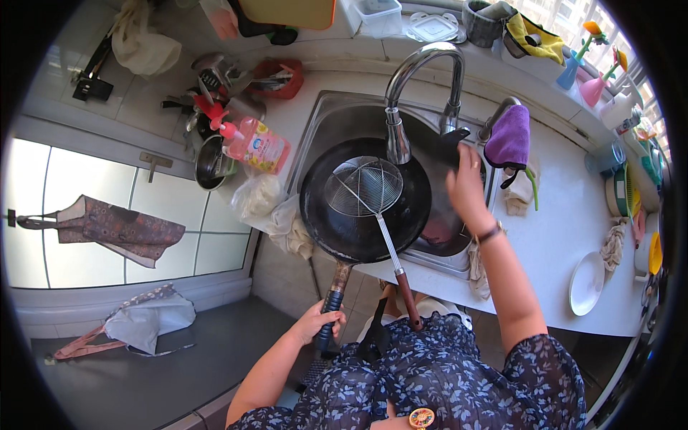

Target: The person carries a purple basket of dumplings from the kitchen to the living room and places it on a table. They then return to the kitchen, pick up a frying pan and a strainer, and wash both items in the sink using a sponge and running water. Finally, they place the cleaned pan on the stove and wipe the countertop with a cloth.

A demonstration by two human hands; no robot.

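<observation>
My left hand [320,321] is closed around the dark handle of a black wok [328,236], which is over the sink's left part. A wire-mesh strainer [363,186] with a wooden-ended handle lies in the wok, its handle reaching back towards my body. My right hand [466,183], slightly blurred, is raised over the right side of the steel sink [322,115], fingers apart, just below the black faucet lever [456,135]. The chrome faucet [398,134] has its spout head over the wok's rim. Something reddish [436,231] lies in the sink.
Left of the sink stand a pink pump bottle [260,145], a metal pot [210,164], a red basket [279,80] and plastic bags [258,196]. A purple cloth [508,137] hangs over a second tap. On the right counter are a white plate [587,284] and cloths [521,188].
</observation>
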